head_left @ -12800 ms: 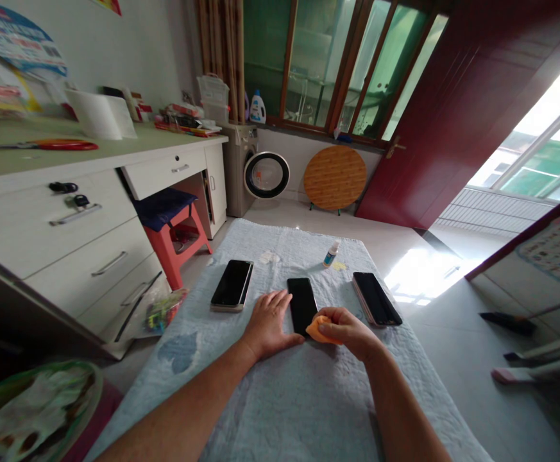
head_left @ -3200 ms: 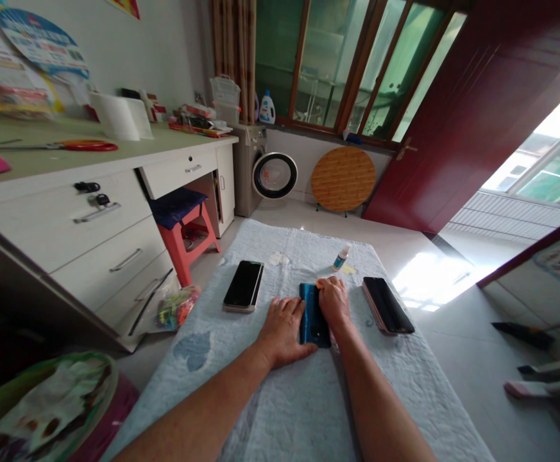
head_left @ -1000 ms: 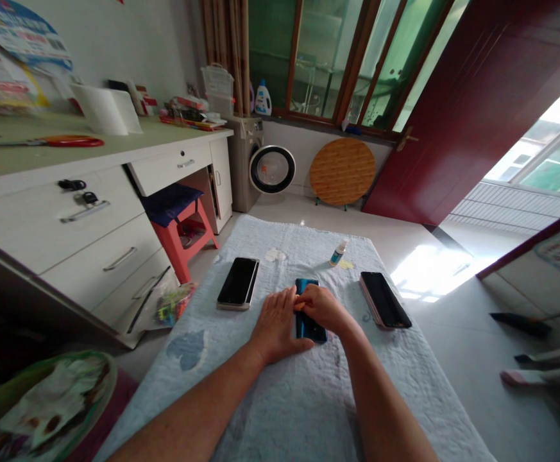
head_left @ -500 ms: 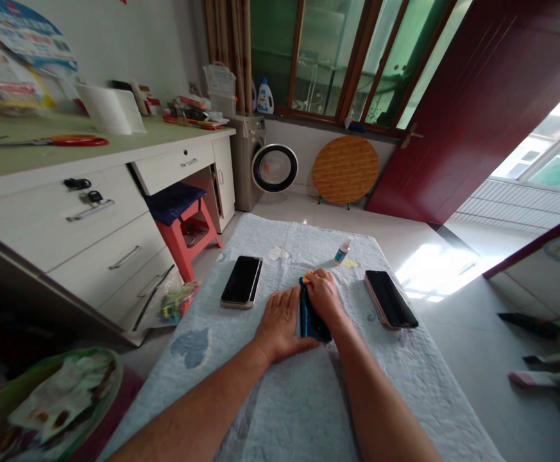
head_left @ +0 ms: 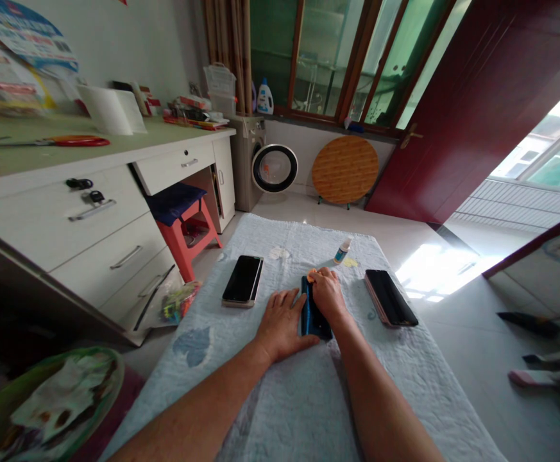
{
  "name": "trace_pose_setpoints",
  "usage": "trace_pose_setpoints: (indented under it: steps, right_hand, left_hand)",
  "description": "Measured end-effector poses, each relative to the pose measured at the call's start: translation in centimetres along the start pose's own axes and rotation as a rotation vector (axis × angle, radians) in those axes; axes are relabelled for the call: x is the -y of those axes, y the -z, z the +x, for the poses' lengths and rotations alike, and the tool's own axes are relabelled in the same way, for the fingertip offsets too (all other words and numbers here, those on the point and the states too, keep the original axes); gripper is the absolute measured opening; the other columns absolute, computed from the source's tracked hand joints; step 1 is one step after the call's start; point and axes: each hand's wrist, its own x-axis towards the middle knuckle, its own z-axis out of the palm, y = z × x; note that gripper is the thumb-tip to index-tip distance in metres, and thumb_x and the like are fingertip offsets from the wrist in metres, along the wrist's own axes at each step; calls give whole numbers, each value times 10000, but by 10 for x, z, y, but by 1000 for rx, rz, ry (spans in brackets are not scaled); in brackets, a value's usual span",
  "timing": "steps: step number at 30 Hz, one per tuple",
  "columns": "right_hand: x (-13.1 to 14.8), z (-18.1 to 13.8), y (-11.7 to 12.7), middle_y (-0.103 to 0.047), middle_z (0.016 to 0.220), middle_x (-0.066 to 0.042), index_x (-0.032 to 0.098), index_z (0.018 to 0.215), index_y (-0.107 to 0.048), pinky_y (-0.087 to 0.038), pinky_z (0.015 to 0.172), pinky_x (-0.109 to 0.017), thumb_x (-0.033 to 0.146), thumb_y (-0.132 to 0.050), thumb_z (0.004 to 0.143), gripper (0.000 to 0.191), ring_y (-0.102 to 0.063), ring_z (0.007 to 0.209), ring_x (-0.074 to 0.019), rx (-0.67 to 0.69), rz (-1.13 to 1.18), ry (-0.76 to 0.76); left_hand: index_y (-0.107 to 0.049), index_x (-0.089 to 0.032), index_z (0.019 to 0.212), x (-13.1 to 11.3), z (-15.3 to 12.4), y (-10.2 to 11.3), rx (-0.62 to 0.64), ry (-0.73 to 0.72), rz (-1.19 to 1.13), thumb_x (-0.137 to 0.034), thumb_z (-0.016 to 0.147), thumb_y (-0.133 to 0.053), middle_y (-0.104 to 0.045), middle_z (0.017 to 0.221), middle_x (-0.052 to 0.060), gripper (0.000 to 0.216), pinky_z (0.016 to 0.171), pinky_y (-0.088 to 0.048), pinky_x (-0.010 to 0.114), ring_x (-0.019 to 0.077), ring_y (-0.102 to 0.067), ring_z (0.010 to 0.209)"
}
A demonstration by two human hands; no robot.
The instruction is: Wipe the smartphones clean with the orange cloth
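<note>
left hand (head_left: 282, 321) lying flat and open, touching phone (head_left: 305, 316) left edge, right hand (head_left: 326, 296) covering most of phone, gripping cloth (head_left: 312, 277), mostly hidden

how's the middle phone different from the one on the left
The middle phone lies face down, blue back up; the left phone lies with its dark glossy screen up. The left hand rests against the middle phone's edge and the right hand presses an orange cloth on it; the left phone lies untouched. Both lie flat on the pale blue blanket.
</note>
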Motion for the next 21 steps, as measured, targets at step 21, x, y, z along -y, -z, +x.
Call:
trace_pose_setpoints:
  steps: [21]
  right_hand:
    - [-16, -5, 4, -591, 905, -89, 186, 921, -722, -328, 797, -296, 94, -431, 864, 311, -465, 824, -193, -61, -38, -88]
  left_hand:
    - [-395, -254, 1388, 3, 1, -2, -13, -48, -27, -676, 633, -675, -474, 1403, 93, 909, 1120, -189, 561, 380, -371, 1297]
